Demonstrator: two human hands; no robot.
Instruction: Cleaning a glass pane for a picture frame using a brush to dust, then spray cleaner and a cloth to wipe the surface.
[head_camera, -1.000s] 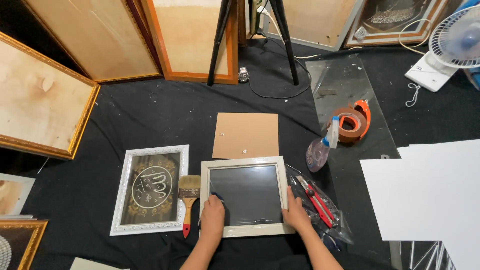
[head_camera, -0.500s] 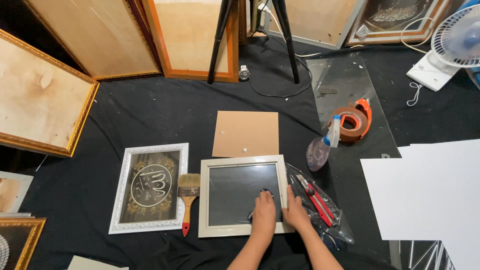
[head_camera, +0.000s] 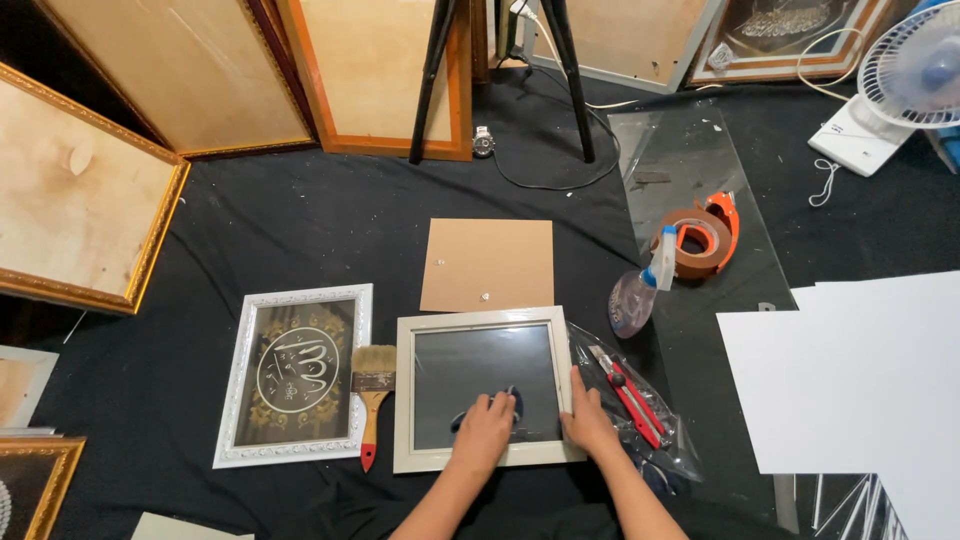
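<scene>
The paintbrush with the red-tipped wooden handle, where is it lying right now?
In the head view the paintbrush lies on the black cloth, left of centre, between the white ornate framed picture and the pale square frame, bristles pointing away from the person.

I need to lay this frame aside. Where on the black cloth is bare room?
Bare cloth lies between the gold frame, the cardboard square and the white ornate frame. Crowded: right of the grey frame, where pliers, spray bottle and tape dispenser lie.
</scene>
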